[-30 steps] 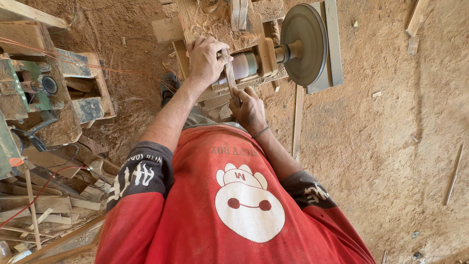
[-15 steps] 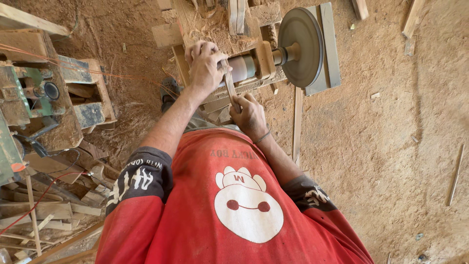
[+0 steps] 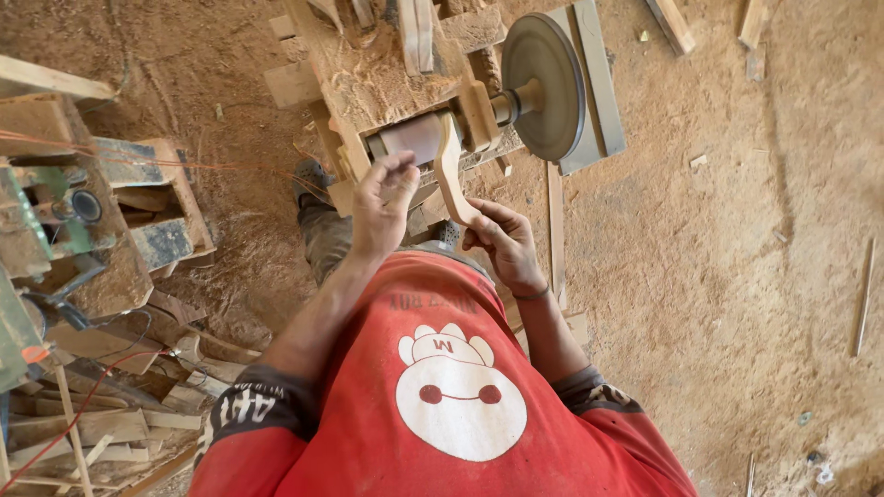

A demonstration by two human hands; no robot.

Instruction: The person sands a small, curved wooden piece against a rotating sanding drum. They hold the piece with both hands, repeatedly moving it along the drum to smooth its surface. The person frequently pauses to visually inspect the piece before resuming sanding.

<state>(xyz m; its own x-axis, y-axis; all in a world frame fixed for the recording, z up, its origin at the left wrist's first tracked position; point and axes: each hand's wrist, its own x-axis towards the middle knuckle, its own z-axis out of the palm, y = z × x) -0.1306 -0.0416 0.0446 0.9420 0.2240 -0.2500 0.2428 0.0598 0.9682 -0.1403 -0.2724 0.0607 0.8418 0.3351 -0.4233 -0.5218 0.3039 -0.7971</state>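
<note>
Pale, sanded wood made up the curved piece [image 3: 449,170] that sat between the two hands, its long axis running nearly straight away from the person, from the lower end near the chest up toward the sanding drum [image 3: 412,138]. The right hand [image 3: 505,241] was closed around the lower end, fingers wrapped under it and thumb on top, so the piece stood out of that grip and its far end lay against or just beside the drum; contact itself could not be made out. The left hand [image 3: 385,204] was half open just to the left of the piece, fingers loosely curled, and held nothing; whether its fingertips touched the wood could not be told. So the right hand was the one that carried the piece, while the left hand was the nearer to its upper half and to the drum.

The drum sat in a rough wooden frame [image 3: 368,78] heaped with sawdust, with a round grey disc [image 3: 545,85] on the same shaft to the right. Below lay a dusty floor [image 3: 737,276] strewn with offcuts.
</note>
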